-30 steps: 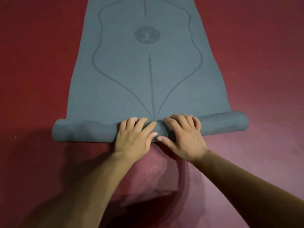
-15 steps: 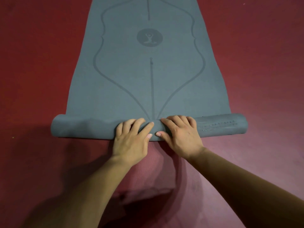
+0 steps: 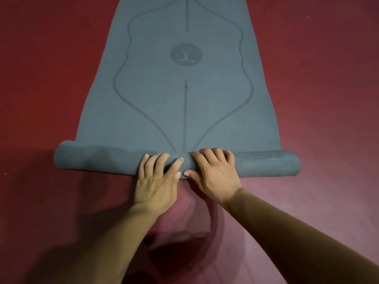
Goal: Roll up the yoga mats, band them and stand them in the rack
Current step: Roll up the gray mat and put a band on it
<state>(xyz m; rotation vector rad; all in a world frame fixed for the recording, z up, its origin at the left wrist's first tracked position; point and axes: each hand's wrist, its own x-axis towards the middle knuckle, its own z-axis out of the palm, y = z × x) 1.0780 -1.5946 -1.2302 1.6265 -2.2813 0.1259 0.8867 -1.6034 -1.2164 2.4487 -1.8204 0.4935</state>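
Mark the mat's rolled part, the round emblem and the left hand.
rolled part [image 3: 106, 158]: head view, left stretch of the roll.
round emblem [image 3: 186, 54]: head view, the seated figure at its centre.
left hand [image 3: 158, 181]: head view, back of the hand.
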